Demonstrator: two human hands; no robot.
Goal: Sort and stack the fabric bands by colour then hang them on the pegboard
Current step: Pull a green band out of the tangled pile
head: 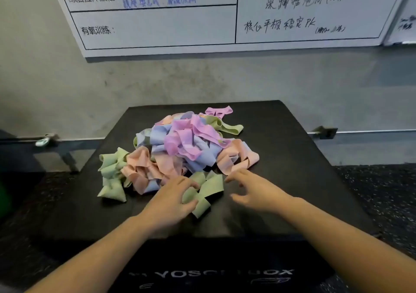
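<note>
A black padded box [281, 157] stood on speckled dark flooring [382, 191] below a wall whiteboard [202, 27]. The left hand [171, 198] pinched a green band [202, 193] beside the mixed pile [180, 144]; the right hand [254, 191] hovered, fingers spread, holding nothing.

My left hand [171, 199] sits at lower centre of the frame, fingers curled. My right hand [254, 192] hovers just right of it, fingers spread and loosely bent.

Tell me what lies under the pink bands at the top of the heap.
Blue bands and a green band show beneath the pink bands. Deeper layers are covered.
</note>
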